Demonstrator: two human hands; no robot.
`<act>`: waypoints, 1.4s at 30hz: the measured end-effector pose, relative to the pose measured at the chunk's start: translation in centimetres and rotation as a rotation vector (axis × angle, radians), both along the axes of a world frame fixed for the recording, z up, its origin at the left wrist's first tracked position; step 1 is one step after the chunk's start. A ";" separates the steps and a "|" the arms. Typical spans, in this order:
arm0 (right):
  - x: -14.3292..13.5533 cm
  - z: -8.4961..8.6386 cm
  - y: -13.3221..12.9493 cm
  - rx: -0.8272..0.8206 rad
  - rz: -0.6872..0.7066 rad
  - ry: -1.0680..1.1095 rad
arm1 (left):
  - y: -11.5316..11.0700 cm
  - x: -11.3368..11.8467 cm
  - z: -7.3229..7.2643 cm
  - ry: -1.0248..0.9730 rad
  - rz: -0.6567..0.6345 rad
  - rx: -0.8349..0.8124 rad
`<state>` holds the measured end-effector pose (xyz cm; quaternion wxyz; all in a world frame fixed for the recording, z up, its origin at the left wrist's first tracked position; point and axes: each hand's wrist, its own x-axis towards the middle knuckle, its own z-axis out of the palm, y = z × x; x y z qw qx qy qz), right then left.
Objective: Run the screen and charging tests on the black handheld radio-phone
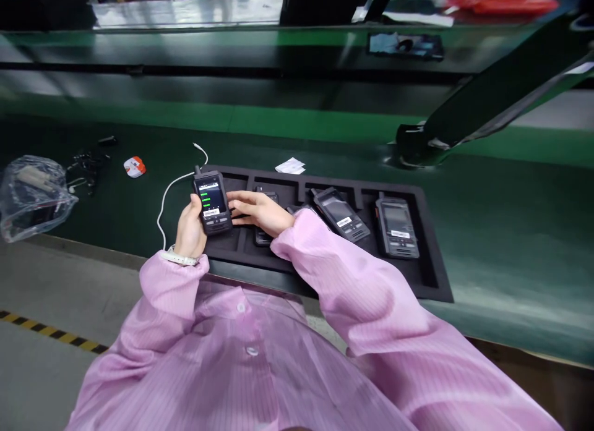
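Note:
My left hand (190, 230) holds a black handheld radio (213, 202) upright, its screen lit with green text. Against the radio's right side rest the fingertips of my right hand (262, 212), fingers spread apart, nothing gripped in them. Under both hands lies a black foam tray (432, 251) with compartments. In it are a radio (342, 214) lying slanted, one (398, 227) at the right end, and another (265, 235) partly hidden beneath my right hand. My right sleeve covers part of a further dark device.
A white cable (163, 209) curves left of the tray. Farther left are an orange-white object (135, 167), black cables (88, 165) and a plastic bag (34, 196). White paper (291, 166) lies behind the tray. A dark post (492, 91) rises at the back right.

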<state>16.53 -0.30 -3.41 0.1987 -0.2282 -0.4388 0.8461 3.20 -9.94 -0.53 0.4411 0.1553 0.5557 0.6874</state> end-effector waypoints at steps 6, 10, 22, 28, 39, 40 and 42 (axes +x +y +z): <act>-0.2 -0.6 0.0 0.021 -0.045 -0.004 | 0.2 0.1 0.0 0.019 -0.023 0.024; -0.2 -0.7 -0.1 0.051 -0.064 -0.014 | 0.2 0.1 -0.3 0.023 -0.036 0.033; -0.1 -0.5 -0.5 0.237 -0.100 0.028 | -0.1 0.2 0.4 -0.035 -0.112 0.022; 0.9 1.4 -1.3 0.364 -0.088 0.149 | -0.6 0.2 1.8 -0.182 -0.139 -0.013; 1.9 2.9 -1.8 0.355 -0.026 0.314 | -0.7 0.3 2.3 -0.177 -0.159 -0.033; 2.0 2.9 -1.8 0.356 -0.020 0.324 | -0.8 0.3 2.5 -0.187 -0.156 -0.027; 2.0 2.8 -1.8 0.361 -0.007 0.349 | -0.7 0.5 2.8 -0.216 -0.137 -0.024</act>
